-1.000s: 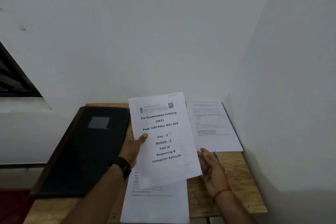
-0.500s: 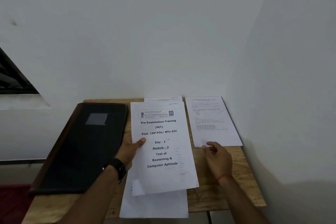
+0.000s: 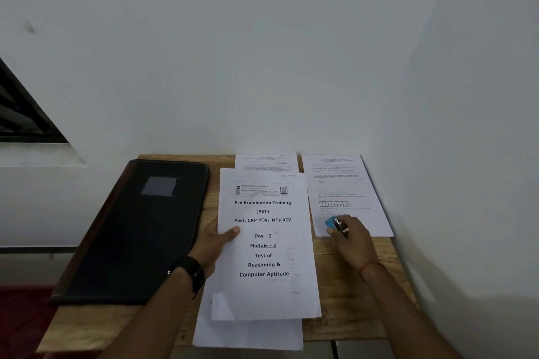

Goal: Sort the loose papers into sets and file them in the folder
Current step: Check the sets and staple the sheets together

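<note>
My left hand (image 3: 214, 245) grips the left edge of a white cover sheet (image 3: 264, 245) headed "Pre Examination Training", thumb on top. That sheet lies over other papers: one shows beyond its far edge (image 3: 266, 161), another sticks out below it over the table's front edge (image 3: 248, 334). My right hand (image 3: 351, 237) rests on the lower left corner of a separate printed sheet (image 3: 344, 189) at the right and pinches a small blue and metal object (image 3: 335, 223), possibly a clip. A closed black folder (image 3: 137, 230) lies at the left of the table.
The small wooden table (image 3: 355, 300) stands in a corner, with white walls behind and at the right. A dark window (image 3: 20, 114) is at the left. The folder overhangs the table's left side. A red floor patch (image 3: 20, 320) shows at lower left.
The cover sheet was held tilted up and has come down flat onto the middle pile. My right hand moved from its right edge to the right-hand sheet and now holds a small blue object.
</note>
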